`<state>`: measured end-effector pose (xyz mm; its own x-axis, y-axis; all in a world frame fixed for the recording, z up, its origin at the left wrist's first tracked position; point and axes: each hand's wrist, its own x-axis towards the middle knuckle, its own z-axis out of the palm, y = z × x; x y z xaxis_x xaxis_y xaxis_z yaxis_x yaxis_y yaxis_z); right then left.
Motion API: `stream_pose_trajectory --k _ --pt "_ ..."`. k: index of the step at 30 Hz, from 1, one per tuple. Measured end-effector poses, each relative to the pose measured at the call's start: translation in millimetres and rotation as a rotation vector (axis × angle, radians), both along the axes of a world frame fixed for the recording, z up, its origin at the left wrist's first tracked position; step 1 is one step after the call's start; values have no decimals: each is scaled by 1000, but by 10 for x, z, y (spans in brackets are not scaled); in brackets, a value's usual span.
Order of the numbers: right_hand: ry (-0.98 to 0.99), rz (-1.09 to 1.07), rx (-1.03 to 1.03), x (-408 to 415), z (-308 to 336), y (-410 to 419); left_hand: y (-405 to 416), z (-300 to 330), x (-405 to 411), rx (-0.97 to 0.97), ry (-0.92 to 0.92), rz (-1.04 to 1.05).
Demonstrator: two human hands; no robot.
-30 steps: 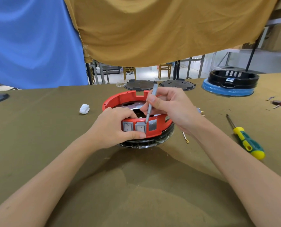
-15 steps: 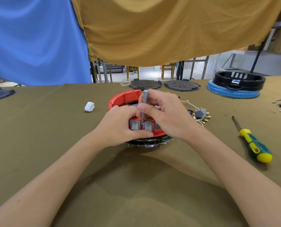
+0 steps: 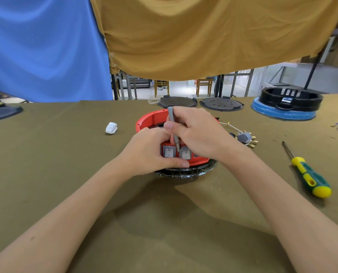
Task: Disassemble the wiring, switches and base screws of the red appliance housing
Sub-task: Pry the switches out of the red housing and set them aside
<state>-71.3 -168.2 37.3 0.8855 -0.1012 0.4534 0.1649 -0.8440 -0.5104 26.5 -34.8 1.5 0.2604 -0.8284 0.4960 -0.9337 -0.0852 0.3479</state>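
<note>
A table under an olive cloth is filling the view, with blue and tan sheets hanging behind it. The red housing is sitting at the middle of the table on a black base, its wall with two grey switches facing the person. The left hand is gripping that wall, fingers curled over the rim and thumb pressing along the lower edge under the switches. The right hand is pinching a thin grey tool held nearly upright, its tip pointing down at the gap between the two switches. Just right of the housing, a removed switch with wires is lying on the cloth. A green and yellow screwdriver is lying well to the right. A white wad is resting to the left.
</note>
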Motion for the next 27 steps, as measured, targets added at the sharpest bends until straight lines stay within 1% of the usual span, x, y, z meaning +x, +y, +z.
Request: stream_pose_trajectory --k 5,7,11,16,23,25,27 --pt "-79 41 69 -71 -91 -36 -11 -1 -5 -10 -8 -3" --pt "-98 71 47 -110 -116 -44 -10 0 -6 -7 -19 4" --pt "-54 44 -52 -87 -122 -39 -2 2 -12 -14 -5 16" --pt "-33 9 -17 -14 -71 -22 -11 9 2 14 3 -7" --pt "-19 -1 -36 11 -32 -8 -22 3 23 44 10 -2" --pt "-28 4 -1 1 -47 -17 -23 -8 30 47 4 15" --pt "-57 34 116 -37 -82 -45 -27 -15 38 53 5 24"
